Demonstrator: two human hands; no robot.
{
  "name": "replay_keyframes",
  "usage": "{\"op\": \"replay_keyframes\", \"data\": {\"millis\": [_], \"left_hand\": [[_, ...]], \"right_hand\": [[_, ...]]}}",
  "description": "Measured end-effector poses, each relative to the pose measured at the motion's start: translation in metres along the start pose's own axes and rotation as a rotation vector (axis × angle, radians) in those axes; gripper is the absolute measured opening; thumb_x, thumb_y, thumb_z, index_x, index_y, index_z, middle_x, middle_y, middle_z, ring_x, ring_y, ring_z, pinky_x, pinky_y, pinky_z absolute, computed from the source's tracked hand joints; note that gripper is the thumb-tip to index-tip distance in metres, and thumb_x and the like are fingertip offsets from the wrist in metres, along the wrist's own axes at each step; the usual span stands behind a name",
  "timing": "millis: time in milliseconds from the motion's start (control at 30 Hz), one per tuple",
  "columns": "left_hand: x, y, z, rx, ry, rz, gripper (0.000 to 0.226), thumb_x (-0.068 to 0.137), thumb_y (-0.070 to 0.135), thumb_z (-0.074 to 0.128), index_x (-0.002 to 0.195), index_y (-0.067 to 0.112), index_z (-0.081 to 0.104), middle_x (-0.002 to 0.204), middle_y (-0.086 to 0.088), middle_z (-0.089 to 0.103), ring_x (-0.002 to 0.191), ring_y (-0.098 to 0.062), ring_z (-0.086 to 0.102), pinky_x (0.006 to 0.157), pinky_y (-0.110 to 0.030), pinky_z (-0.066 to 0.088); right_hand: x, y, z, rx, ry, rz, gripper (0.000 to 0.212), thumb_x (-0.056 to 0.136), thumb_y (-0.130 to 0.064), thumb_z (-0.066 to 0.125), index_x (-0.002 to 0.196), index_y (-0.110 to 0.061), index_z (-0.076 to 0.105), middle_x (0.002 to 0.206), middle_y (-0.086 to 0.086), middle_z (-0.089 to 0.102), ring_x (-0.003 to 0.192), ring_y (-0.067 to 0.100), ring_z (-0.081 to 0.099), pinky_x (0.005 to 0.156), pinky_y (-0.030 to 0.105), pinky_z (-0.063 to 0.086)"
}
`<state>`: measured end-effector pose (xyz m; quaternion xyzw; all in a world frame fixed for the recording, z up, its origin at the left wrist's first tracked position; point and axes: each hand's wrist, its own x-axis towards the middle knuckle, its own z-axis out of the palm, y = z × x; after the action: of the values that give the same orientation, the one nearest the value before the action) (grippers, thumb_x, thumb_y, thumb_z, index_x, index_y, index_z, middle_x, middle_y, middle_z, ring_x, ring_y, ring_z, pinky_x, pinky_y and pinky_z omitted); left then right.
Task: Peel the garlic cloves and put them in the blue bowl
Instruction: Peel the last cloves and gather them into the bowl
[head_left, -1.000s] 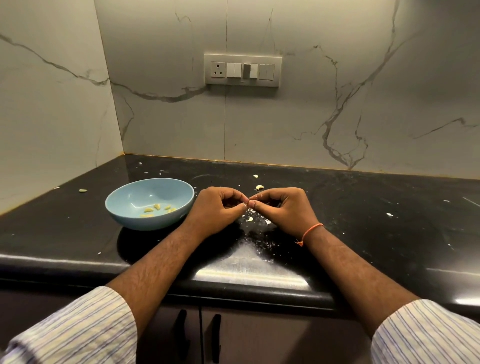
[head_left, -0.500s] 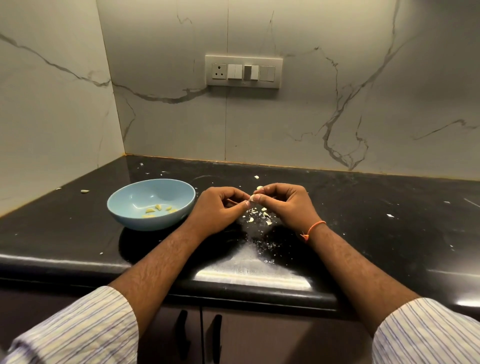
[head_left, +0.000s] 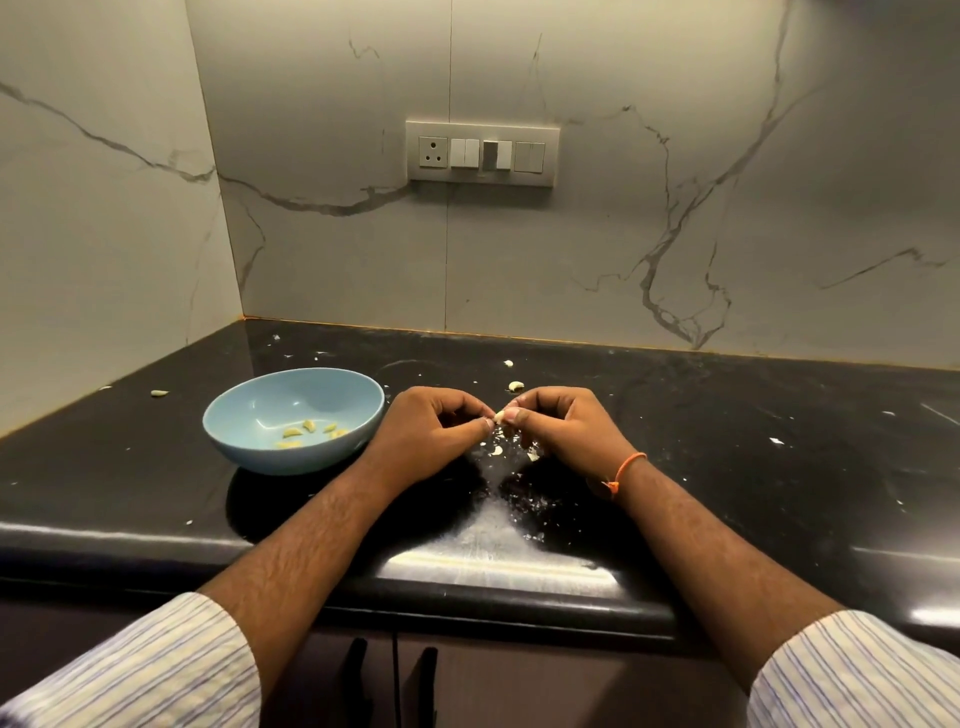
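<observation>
Pale garlic clove (head_left: 500, 415) pinched between my left hand (head_left: 434, 434) and right hand (head_left: 563, 431); I should strip the skin gently, then drop it into the blue bowl (head_left: 234, 415).

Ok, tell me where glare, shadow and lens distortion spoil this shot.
Head view: glare streaks the black countertop front edge near the cloth-sleeved arms; the blue bowl casts a dark shadow toward the viewer; wide-angle bending curves the counter edge and walls; the garlic clove between left hand and right hand is small and soft.
</observation>
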<state>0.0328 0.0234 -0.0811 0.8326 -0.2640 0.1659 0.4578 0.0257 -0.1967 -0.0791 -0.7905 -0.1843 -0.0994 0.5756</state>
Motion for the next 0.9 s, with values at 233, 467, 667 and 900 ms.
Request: {"op": "replay_keyframes", "data": {"millis": [233,467,667,900], "left_hand": [[-0.001,0.002,-0.001,0.008,-0.038,0.012,0.01,0.09,0.021,0.08,0.093,0.028,0.085,0.081,0.012,0.08,0.081,-0.009,0.076,0.081,-0.03,0.062],[-0.002,0.002,0.001,0.02,0.0,0.038,0.006,0.09,0.024,0.08,0.092,0.027,0.084,0.078,0.009,0.079,0.076,-0.017,0.075,0.077,-0.04,0.062],[-0.001,0.0,0.002,0.026,0.034,0.026,0.004,0.09,0.028,0.08,0.092,0.029,0.083,0.076,0.009,0.078,0.074,-0.018,0.074,0.074,-0.04,0.062],[0.002,-0.003,0.003,0.039,0.105,-0.007,0.006,0.091,0.024,0.079,0.093,0.027,0.084,0.071,0.016,0.075,0.065,-0.001,0.067,0.063,-0.013,0.051]], "right_hand": [[0.0,-0.003,0.002,-0.021,-0.06,0.06,0.011,0.102,-0.009,0.066,0.095,-0.004,0.074,0.075,-0.003,0.069,0.062,0.0,0.063,0.057,0.013,0.047],[-0.001,-0.009,0.001,0.095,-0.085,0.157,0.013,0.102,-0.011,0.065,0.094,-0.005,0.074,0.07,-0.001,0.067,0.056,0.004,0.06,0.054,0.015,0.047],[0.0,-0.006,0.0,0.069,-0.051,0.141,0.012,0.101,-0.013,0.068,0.094,-0.007,0.076,0.074,0.001,0.067,0.06,0.005,0.06,0.055,0.017,0.047],[0.0,-0.005,0.0,0.134,-0.006,0.143,0.01,0.097,-0.015,0.073,0.088,-0.011,0.077,0.08,0.008,0.069,0.064,0.01,0.06,0.054,0.021,0.046]]}}
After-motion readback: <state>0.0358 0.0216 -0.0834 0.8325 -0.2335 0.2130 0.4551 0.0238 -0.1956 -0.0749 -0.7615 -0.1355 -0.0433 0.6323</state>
